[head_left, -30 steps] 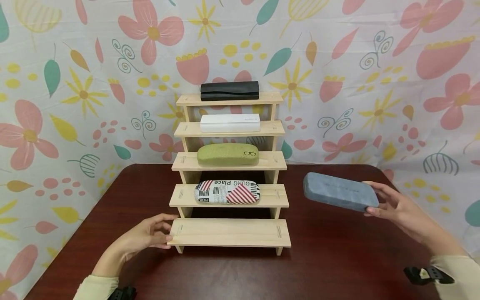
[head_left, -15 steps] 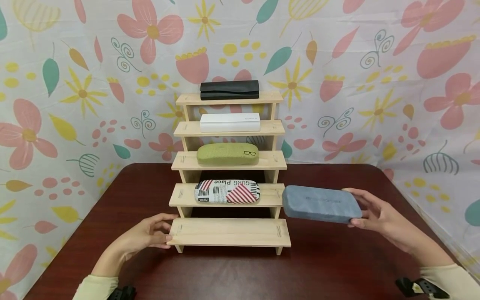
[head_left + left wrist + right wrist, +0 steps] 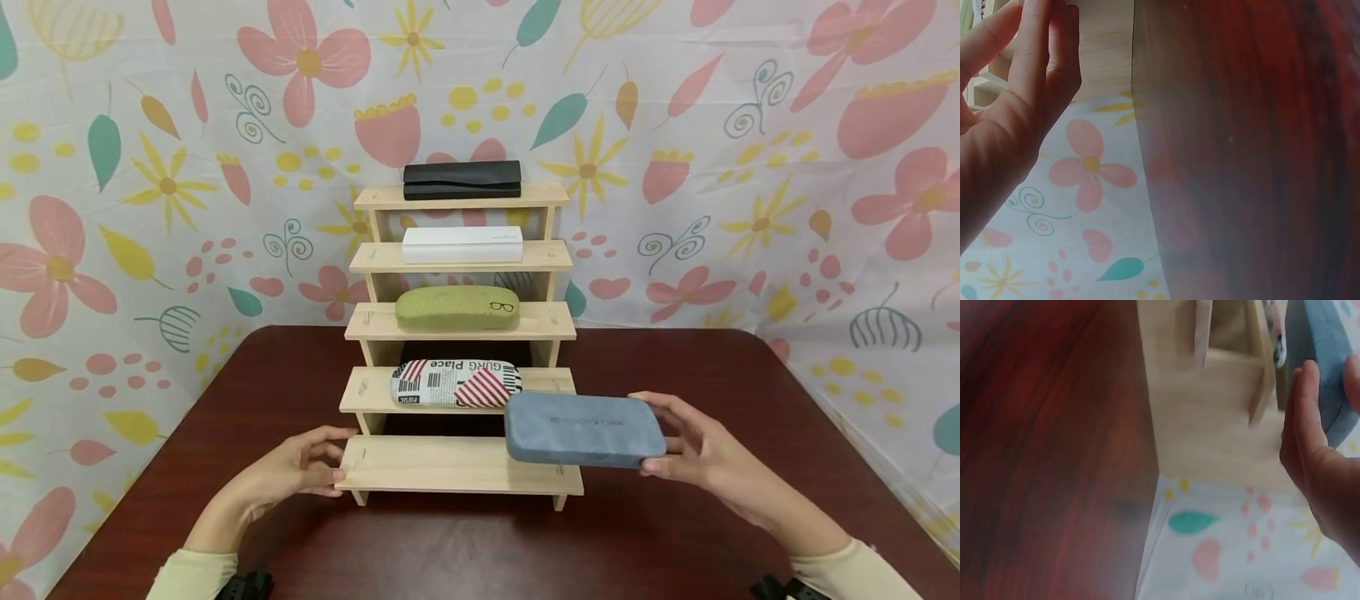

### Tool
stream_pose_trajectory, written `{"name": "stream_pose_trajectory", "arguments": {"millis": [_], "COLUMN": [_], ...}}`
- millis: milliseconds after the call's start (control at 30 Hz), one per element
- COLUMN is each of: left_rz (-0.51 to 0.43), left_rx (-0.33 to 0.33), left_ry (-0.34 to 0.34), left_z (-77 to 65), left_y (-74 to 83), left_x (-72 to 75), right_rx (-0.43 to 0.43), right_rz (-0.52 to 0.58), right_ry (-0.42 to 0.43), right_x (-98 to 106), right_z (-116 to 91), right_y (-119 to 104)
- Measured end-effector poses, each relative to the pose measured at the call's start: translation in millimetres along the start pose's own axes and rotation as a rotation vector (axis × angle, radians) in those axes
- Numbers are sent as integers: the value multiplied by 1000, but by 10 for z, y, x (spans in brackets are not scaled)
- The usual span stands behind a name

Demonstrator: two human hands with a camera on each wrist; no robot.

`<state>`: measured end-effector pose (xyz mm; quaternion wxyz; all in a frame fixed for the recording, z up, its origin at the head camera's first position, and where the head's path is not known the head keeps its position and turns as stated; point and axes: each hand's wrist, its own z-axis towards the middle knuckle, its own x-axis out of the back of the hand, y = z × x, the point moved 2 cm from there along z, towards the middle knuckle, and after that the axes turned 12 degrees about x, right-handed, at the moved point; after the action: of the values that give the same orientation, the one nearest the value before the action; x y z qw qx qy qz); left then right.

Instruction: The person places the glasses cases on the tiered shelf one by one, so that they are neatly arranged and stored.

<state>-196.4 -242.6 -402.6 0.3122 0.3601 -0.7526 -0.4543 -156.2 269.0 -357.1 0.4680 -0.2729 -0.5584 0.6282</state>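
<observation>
My right hand (image 3: pixel 701 450) grips the right end of a blue-grey glasses case (image 3: pixel 581 429), thumb in front and fingers behind. The case hangs level over the right part of the bottom step of a pale wooden tiered stand (image 3: pixel 427 465), covering part of that step's end. In the right wrist view the glasses case (image 3: pixel 1319 362) sits between thumb and fingers. My left hand (image 3: pixel 288 471) holds the left end of the bottom step between thumb and fingers. In the left wrist view, the fingertips of the left hand (image 3: pixel 1019 94) are cut off at the top.
Higher steps each carry one glasses case: newspaper-print (image 3: pixel 453 385), green (image 3: pixel 457 308), white (image 3: pixel 461 246) and black (image 3: pixel 461 180) at the top. The stand is on a dark red-brown table (image 3: pixel 675 533). A flower-patterned cloth (image 3: pixel 675 167) hangs behind.
My right hand has carried the blue-grey case left and slightly down, from beside the stand to over its bottom step. The case has become more level. My left hand has stayed put.
</observation>
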Motion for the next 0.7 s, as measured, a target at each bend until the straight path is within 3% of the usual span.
{"name": "stream_pose_trajectory", "arguments": {"millis": [533, 700], "left_rz": [-7, 3], "left_rx": [-1, -6], "left_ry": [5, -4], "left_z": [-5, 1], "left_y": [12, -2], "left_x": [0, 1], "right_rx": [51, 17], "right_rz": [152, 153], "right_ry": [-66, -53], "right_x": [-871, -1089], "right_z": [335, 425], "right_y": [3, 68]}}
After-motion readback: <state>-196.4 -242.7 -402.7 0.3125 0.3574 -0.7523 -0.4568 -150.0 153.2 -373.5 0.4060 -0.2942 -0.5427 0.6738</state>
